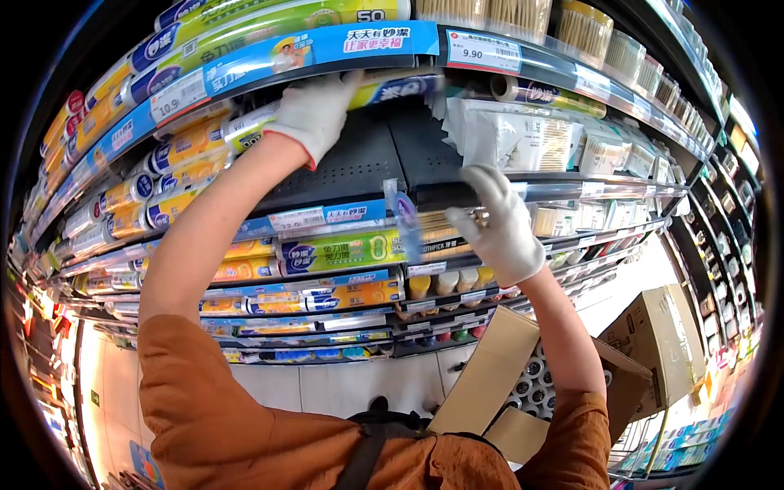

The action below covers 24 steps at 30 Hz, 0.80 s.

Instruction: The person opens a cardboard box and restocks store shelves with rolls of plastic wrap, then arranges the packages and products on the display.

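My left hand (318, 114), in a white glove, is up in the gap under the top shelf's blue price strip, its fingers closed at a green and blue roll package (396, 88). My right hand (500, 224), also gloved in white, is raised in front of the shelf edge with its fingers apart and slightly blurred. Behind it lie white plastic packs of cotton swabs (514, 139). A clear hanging tag (402, 212) stands out from the shelf edge between my hands. Below is a long green roll box (335, 253).
Yellow and blue rolls (188, 155) fill the shelf on the left. Toothpick tubs (584, 33) line the upper right shelf. An open cardboard box (490, 367) holding several round items stands at the lower right, beside another carton (653, 343) and a wire cart (645, 445).
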Each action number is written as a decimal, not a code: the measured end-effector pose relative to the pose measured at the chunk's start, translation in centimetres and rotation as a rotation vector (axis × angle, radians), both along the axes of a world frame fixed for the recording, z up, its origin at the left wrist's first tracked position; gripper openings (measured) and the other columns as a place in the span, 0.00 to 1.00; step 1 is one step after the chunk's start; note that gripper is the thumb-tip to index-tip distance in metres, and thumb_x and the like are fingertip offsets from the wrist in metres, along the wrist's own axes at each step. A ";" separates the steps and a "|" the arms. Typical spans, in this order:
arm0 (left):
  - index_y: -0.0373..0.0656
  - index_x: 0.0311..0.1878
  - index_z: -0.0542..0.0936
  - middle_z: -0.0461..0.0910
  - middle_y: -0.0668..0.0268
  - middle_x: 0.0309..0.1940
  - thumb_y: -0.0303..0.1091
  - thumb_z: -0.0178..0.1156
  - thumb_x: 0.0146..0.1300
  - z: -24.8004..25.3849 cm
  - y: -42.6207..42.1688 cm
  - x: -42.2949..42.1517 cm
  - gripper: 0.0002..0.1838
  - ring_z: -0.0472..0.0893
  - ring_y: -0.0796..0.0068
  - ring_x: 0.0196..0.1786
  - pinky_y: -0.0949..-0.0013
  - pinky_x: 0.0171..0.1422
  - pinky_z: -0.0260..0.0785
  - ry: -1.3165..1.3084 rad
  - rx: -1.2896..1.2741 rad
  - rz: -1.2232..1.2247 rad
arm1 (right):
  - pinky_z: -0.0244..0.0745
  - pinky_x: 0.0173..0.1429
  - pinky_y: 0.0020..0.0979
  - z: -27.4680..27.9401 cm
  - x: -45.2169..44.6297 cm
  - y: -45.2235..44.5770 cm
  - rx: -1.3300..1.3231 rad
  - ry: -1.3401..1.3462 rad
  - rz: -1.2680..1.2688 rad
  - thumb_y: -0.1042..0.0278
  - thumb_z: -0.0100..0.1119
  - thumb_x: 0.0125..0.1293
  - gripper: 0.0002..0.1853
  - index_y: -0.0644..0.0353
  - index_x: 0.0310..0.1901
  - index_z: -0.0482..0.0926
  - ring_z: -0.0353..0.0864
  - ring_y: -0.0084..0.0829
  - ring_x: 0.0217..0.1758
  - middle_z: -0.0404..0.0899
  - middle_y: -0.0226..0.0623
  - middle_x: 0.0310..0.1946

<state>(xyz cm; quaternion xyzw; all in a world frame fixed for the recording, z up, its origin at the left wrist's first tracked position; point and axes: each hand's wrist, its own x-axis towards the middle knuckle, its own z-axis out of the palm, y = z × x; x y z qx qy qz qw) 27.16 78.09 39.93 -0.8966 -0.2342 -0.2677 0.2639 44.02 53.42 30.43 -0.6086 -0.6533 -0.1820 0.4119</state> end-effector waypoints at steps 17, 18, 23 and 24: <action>0.44 0.69 0.70 0.70 0.46 0.68 0.38 0.51 0.71 -2.2 21.4 11.9 0.24 0.70 0.45 0.71 0.51 0.70 0.67 -0.148 -0.103 0.184 | 0.70 0.60 0.55 -20.4 -3.2 -26.6 -0.687 -0.158 -0.687 0.57 0.72 0.52 0.35 0.59 0.60 0.72 0.72 0.56 0.61 0.72 0.54 0.59; 0.44 0.69 0.71 0.71 0.46 0.68 0.38 0.51 0.71 -2.3 21.5 11.9 0.24 0.70 0.45 0.71 0.51 0.70 0.67 -0.135 -0.111 0.189 | 0.67 0.63 0.58 -21.0 -3.3 -27.5 -0.736 -0.101 -0.712 0.56 0.71 0.53 0.36 0.59 0.62 0.71 0.69 0.57 0.65 0.71 0.55 0.61; 0.44 0.68 0.72 0.71 0.46 0.68 0.39 0.51 0.72 -2.1 21.5 11.9 0.23 0.71 0.45 0.70 0.51 0.70 0.68 -0.121 -0.119 0.204 | 0.75 0.58 0.56 -23.1 -0.8 -30.1 -0.796 0.306 -0.972 0.57 0.67 0.59 0.34 0.59 0.66 0.69 0.75 0.62 0.60 0.71 0.59 0.62; 0.44 0.68 0.72 0.71 0.46 0.67 0.39 0.51 0.72 -2.1 21.2 11.7 0.23 0.71 0.45 0.70 0.51 0.70 0.68 -0.117 -0.119 0.203 | 0.78 0.53 0.53 -21.6 -0.3 -29.1 -0.883 0.313 -0.921 0.59 0.65 0.61 0.30 0.59 0.63 0.71 0.79 0.62 0.53 0.72 0.60 0.56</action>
